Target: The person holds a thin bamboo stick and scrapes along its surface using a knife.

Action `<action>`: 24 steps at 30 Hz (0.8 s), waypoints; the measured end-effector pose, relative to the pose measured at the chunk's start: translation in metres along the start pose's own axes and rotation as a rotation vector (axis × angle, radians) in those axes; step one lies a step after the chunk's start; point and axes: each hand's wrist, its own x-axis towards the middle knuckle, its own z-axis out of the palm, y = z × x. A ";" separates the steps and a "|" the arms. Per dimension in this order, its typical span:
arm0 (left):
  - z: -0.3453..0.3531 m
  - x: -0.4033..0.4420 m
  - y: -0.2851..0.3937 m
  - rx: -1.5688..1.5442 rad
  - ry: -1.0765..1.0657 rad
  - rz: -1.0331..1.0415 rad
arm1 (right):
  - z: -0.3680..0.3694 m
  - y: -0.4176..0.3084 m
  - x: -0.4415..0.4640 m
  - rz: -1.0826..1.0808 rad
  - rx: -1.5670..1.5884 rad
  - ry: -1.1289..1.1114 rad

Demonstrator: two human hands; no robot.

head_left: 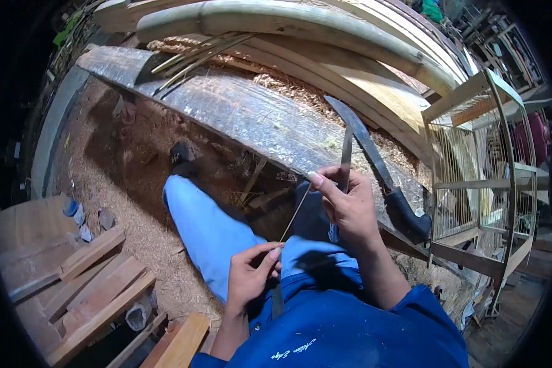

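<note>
A thin stick (296,211) runs between my two hands, over my lap. My left hand (254,273) pinches its lower end between thumb and fingers. At its upper end, my right hand (349,202) has thumb and finger closed on it, and the same hand also holds a knife with a narrow upright blade (347,147). Just beyond lies a large machete (365,138) with a black handle (406,216), resting on the worn wooden plank (227,110). Several thin strips (193,64) lie at the plank's far left part.
A wooden cage frame with thin bars (472,184) stands at the right. Behind the plank lie a bamboo pole (276,18) and long boards (349,80). Cut wood pieces (104,294) are piled at the lower left. Shavings cover the ground (135,236).
</note>
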 end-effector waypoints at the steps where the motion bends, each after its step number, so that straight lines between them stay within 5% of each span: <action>1: 0.005 0.003 0.007 -0.034 -0.019 0.005 | 0.003 0.001 -0.003 0.008 -0.012 -0.016; 16: 0.020 0.025 0.087 -0.166 -0.038 0.202 | 0.005 -0.002 -0.032 -0.055 0.208 -0.172; 20: 0.016 0.020 0.096 -0.148 -0.089 0.197 | 0.004 -0.028 -0.050 -0.026 0.044 -0.283; 22: 0.016 0.018 0.097 -0.137 -0.112 0.184 | 0.001 -0.029 -0.050 -0.197 -0.342 -0.311; 24: 0.015 0.014 0.096 -0.068 -0.102 0.187 | 0.004 -0.027 -0.048 -0.277 -0.385 -0.322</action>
